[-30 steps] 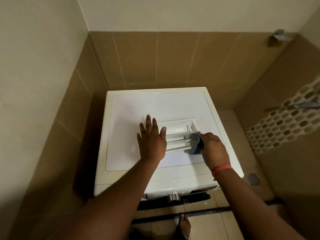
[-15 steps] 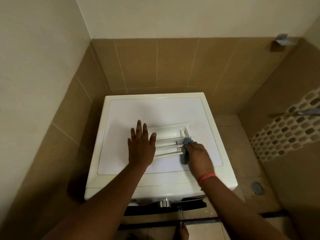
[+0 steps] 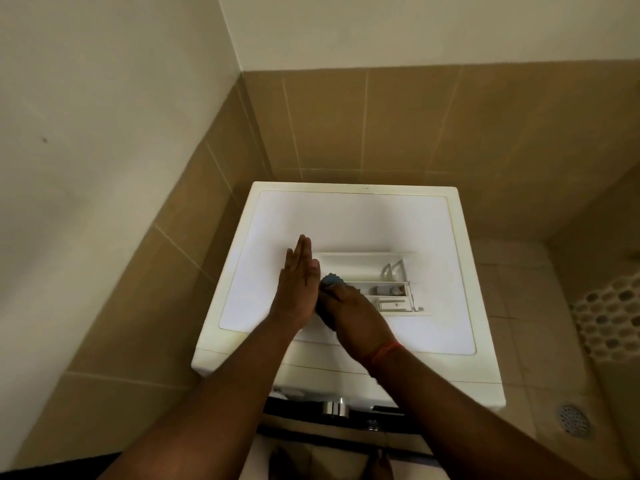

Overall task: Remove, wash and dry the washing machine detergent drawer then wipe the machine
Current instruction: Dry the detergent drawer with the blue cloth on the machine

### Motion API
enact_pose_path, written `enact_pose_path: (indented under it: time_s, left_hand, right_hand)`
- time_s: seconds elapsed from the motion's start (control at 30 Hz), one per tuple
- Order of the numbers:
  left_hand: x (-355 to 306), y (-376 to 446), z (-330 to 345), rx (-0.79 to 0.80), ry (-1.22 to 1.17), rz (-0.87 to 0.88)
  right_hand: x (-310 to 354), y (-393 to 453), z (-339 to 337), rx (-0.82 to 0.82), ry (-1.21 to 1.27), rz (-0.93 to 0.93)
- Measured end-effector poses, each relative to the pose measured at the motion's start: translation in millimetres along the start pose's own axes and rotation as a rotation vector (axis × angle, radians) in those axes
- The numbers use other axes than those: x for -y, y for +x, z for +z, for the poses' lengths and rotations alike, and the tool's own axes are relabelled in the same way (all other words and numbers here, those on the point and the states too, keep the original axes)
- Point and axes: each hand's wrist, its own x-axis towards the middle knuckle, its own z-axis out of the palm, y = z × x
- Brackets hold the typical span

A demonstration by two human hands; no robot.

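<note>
as it lies, drawer [image 3: 367, 271] crosswise

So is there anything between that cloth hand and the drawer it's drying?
Only the blue cloth itself. The right hand grips it at the left end of the detergent drawer, which lies on the washing machine top. The left hand stands flat alongside, not in between.
</note>
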Motion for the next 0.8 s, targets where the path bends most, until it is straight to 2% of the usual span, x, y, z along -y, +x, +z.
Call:
enact_pose_path:
  time_s: [0.03, 0.1, 0.2, 0.27, 0.43, 0.53, 0.7, 0.77, 0.8]
  left_hand:
    - [-3, -2, 0, -0.016, -0.032, -0.006]
    - [-10, -6, -2, -0.056, -0.131, -0.022]
    - [-21, -15, -8, -0.092, -0.278, -0.046]
    - [-23, -16, -10, -0.087, -0.298, -0.071]
    - [-7, -10, -4, -0.041, -0.338, -0.062]
    - [-1, -6, -1, -0.074, -0.312, -0.018]
    - [5, -2, 0, -0.061, -0.172, -0.013]
    - [6, -2, 0, -0.065, -0.141, 0.005]
    - [6, -2, 0, -0.067, -0.138, 0.014]
  right_hand:
    - [-2, -2, -8, 0.022, 0.013, -0.011]
    - [-6, 2, -23, 0.023, 0.114, 0.107]
    - [-16, 31, -25, -0.150, 0.216, 0.353]
    - [-14, 55, -18, -0.211, 0.219, 0.396]
    - [1, 82, 10, -0.108, 0.207, 0.286]
    - [7, 60, 6, -0.077, 0.198, 0.203]
    - [17, 8, -11, 0.100, 0.233, 0.025]
    - [17, 0, -18, 0.154, 0.257, 0.016]
    - [16, 2, -24, 0.167, 0.293, 0.076]
